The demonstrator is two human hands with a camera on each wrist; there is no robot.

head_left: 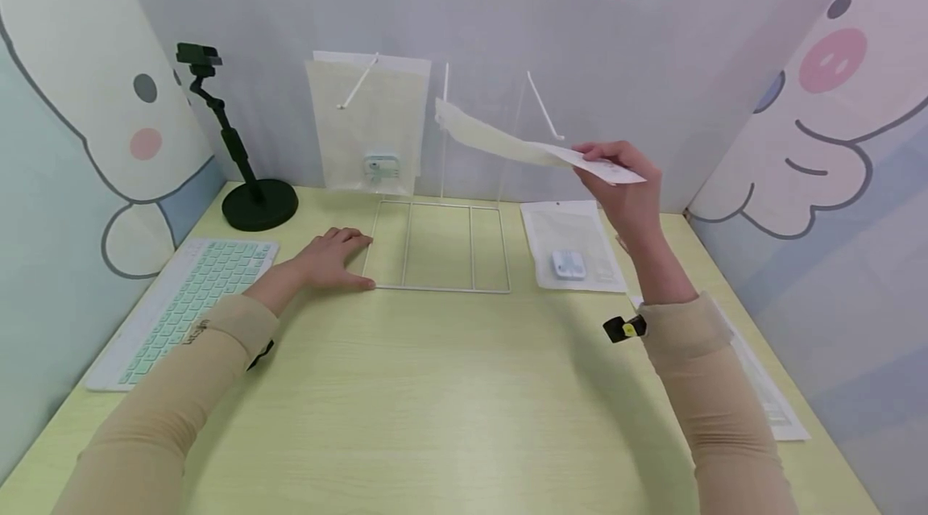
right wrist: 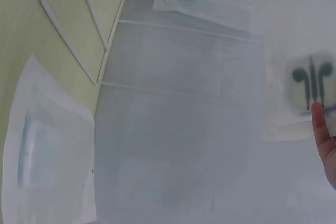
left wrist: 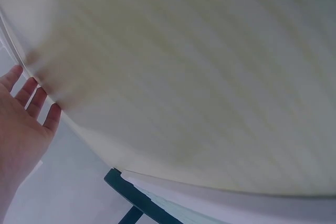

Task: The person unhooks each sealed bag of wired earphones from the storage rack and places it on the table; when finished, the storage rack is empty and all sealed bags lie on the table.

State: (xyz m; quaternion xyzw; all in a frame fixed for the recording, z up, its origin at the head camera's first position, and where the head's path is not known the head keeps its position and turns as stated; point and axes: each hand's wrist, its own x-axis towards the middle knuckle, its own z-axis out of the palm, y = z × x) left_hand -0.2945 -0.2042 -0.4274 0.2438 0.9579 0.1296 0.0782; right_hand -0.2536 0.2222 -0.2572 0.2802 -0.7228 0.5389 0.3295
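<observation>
My right hand (head_left: 623,176) pinches a pale, flat bag (head_left: 500,140) by its near end, holding it up in the air beside the rack's hooks. In the right wrist view, dark earphones (right wrist: 313,80) show through this bag, with a fingertip against them. The white wire rack (head_left: 442,287) stands against the back wall with its base on the table. At the base's left side, my left hand (head_left: 329,259) rests with fingers extended, fingertips right at the wire. Pale bags (head_left: 370,108) hang on the left hook, and a small earphone case shows through the front one.
Another bag (head_left: 573,233) with an earphone case lies right of the rack. More packaging (head_left: 768,394) lies under my right forearm. A keyboard (head_left: 196,297) lies at the left, and a black stand (head_left: 257,205) rises behind it. Printed walls (head_left: 819,96) enclose the table.
</observation>
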